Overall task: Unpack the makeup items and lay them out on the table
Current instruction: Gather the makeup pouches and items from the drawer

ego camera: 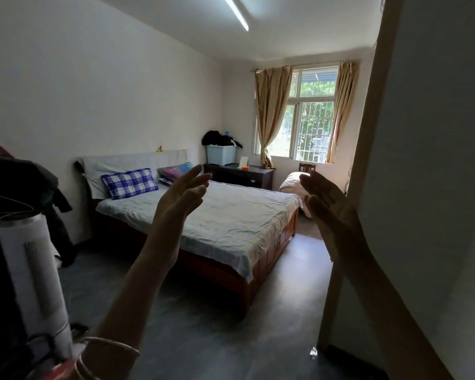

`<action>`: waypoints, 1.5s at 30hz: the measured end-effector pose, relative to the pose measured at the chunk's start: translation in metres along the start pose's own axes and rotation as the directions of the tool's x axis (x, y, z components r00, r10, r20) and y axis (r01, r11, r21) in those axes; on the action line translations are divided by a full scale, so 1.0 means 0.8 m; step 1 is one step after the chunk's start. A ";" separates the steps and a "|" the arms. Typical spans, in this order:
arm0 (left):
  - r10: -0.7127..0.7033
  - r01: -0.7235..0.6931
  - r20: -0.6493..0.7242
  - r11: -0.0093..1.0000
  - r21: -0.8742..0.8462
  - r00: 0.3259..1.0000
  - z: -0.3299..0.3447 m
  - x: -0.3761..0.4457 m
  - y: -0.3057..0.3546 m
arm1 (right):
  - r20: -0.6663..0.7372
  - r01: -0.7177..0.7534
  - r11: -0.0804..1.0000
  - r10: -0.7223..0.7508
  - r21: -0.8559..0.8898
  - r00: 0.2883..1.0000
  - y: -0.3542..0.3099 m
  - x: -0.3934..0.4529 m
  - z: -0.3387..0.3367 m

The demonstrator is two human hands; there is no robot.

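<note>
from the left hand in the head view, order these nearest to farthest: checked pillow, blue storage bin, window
From the left hand, raised open over the bed:
1. Checked pillow, to its left at the head of the bed.
2. Blue storage bin, beyond it on the dark dresser in the corner.
3. Window, farthest, in the back wall to the right.

Two hands are raised, palms facing each other and well apart: the left hand (pixel 181 193) and the right hand (pixel 328 204). One bed (pixel 217 215) is seen beyond the fingertips. Two pillows are counted past the left fingers: one blue checked pillow (pixel 129 183) and one multicoloured pillow (pixel 173 171). One dark dresser (pixel 239 175) and one pale storage box (pixel 221 154) are seen above the left fingertips. One window (pixel 311 116) is flanked by two curtains, above the right fingers. One white cylinder (pixel 30 272) stands far left of the left fingers.
</note>
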State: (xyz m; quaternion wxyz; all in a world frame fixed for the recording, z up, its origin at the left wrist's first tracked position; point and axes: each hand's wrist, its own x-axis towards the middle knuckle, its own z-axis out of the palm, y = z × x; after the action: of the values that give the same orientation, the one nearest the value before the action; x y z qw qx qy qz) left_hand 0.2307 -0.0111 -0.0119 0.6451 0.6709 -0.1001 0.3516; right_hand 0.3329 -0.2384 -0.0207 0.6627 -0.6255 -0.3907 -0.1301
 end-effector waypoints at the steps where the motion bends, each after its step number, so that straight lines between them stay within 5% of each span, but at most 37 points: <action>1: 0.002 -0.002 0.001 1.000 0.003 1.000 0.010 0.010 -0.009 | 0.006 -0.003 1.000 0.003 0.001 1.000 0.011 0.009 -0.006; 32: 0.012 -0.011 0.068 1.000 -0.008 0.998 0.006 0.403 -0.292 | -0.095 -0.005 0.992 0.017 0.124 0.995 0.320 0.343 0.015; 45: -0.026 0.031 0.109 0.999 -0.041 0.994 0.111 0.551 -0.450 | -0.100 -0.033 0.990 0.047 0.135 0.994 0.488 0.477 -0.081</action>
State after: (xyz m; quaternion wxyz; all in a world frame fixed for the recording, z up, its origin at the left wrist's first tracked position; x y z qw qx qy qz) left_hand 0.7956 0.0995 -0.0260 0.6578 0.6765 -0.1328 0.3034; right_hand 0.8659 -0.1060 -0.0393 0.7247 -0.5801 -0.3511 -0.1227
